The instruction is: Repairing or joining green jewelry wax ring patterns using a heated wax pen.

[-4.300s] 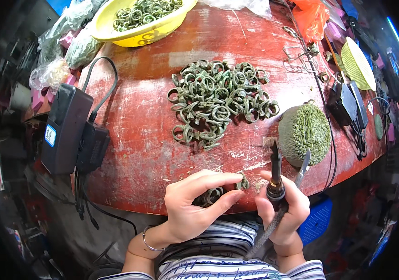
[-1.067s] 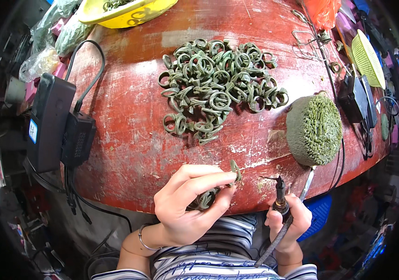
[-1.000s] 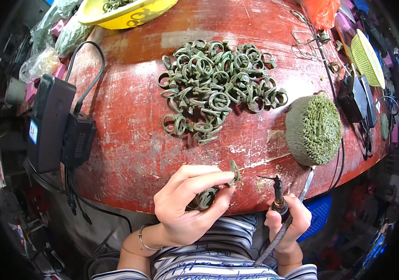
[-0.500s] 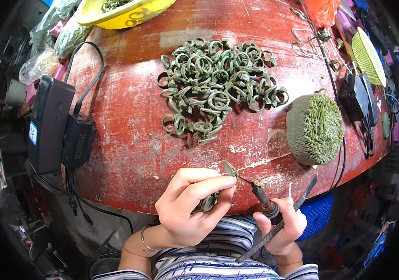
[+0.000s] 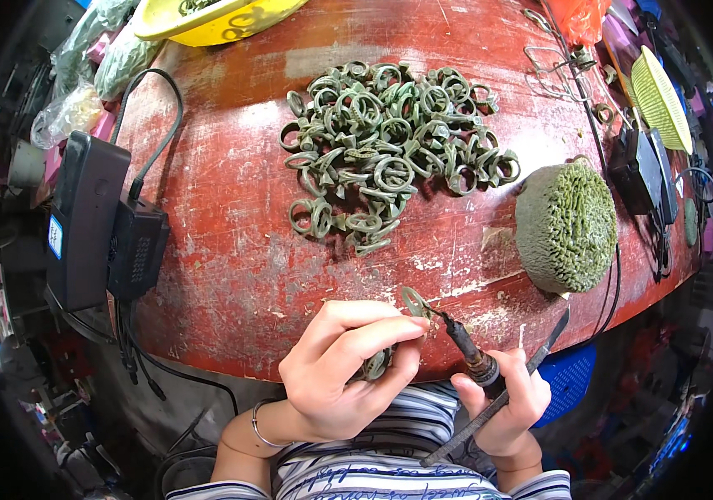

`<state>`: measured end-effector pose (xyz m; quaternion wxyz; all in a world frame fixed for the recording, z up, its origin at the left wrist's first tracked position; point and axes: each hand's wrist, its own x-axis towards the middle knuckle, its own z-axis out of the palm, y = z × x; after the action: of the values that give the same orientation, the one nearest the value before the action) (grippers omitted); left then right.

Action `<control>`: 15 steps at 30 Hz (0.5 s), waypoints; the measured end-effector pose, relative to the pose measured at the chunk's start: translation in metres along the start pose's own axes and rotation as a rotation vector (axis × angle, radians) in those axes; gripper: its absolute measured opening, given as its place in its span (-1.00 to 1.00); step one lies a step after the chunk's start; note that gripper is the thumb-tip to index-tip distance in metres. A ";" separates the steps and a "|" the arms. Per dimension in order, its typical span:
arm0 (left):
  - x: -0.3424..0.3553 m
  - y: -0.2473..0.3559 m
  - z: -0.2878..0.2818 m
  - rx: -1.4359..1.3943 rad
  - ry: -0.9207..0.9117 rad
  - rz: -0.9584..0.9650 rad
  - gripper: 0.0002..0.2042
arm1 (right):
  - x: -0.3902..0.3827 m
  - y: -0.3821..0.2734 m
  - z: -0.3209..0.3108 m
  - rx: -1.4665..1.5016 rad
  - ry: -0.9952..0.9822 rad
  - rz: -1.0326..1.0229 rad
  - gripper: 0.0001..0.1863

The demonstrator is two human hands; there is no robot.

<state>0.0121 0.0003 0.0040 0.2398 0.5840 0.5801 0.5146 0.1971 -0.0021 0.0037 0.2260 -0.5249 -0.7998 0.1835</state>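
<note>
My left hand (image 5: 344,375) is closed, pinching a green ring (image 5: 411,302) upright, with more ring pieces partly hidden in the palm. In my right hand (image 5: 511,404) are a black pen-like electric tool (image 5: 465,342) and a long, flat grey strip tool (image 5: 466,435). The pen's thin bent tip is at the pinched ring, apparently touching it. A loose pile of green rings (image 5: 390,173) lies beyond both hands on the red worn table (image 5: 223,167), and a rough, round green block (image 5: 565,225) sits to its right.
A black adapter (image 5: 86,221) with cables stands at left beside plastic bags (image 5: 69,112). A yellow basin (image 5: 157,25) of rings is at the back. On the right are another adapter (image 5: 631,175), a pale basket (image 5: 656,104) and wire loops (image 5: 544,75). A blue perforated seat (image 5: 565,392) is below.
My right hand has tilted the pen leftward, bringing its tip to the ring. My left hand keeps its pinch, with the ring slightly shifted. The table's contents sit a little higher in view than 4.3 seconds earlier.
</note>
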 end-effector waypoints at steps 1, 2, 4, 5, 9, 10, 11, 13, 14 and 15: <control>0.000 0.000 0.000 0.003 -0.009 0.008 -0.69 | 0.000 0.000 0.000 -0.002 -0.001 0.002 -0.55; 0.000 0.000 0.000 0.001 -0.010 0.007 -0.69 | 0.000 0.000 0.000 -0.003 0.002 0.002 -0.56; 0.001 0.000 0.000 0.011 -0.007 0.003 -0.68 | 0.000 0.000 -0.001 -0.001 0.002 0.005 -0.56; 0.000 0.000 0.000 0.012 -0.009 0.001 -0.68 | 0.001 -0.001 0.000 0.011 0.006 0.011 -0.57; -0.001 0.000 -0.001 0.002 -0.022 -0.011 -0.67 | 0.002 -0.002 -0.003 0.062 0.008 0.033 -0.59; -0.001 0.000 -0.001 0.005 -0.020 0.003 -0.66 | 0.002 -0.002 -0.003 0.062 0.008 0.034 -0.59; 0.000 0.000 -0.001 0.005 -0.022 0.002 -0.66 | 0.001 -0.002 -0.003 0.062 0.004 0.035 -0.59; 0.000 0.000 -0.001 0.015 -0.019 0.009 -0.66 | 0.001 -0.001 -0.003 0.064 0.000 0.036 -0.60; 0.000 0.000 -0.001 0.016 -0.020 0.009 -0.66 | 0.001 -0.001 -0.003 0.069 -0.004 0.033 -0.59; 0.000 0.000 -0.001 0.017 -0.018 0.011 -0.66 | 0.001 0.000 -0.003 0.075 -0.007 0.030 -0.59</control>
<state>0.0110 -0.0002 0.0042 0.2373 0.5939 0.5789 0.5058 0.1981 -0.0012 0.0065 0.2397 -0.5275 -0.7852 0.2186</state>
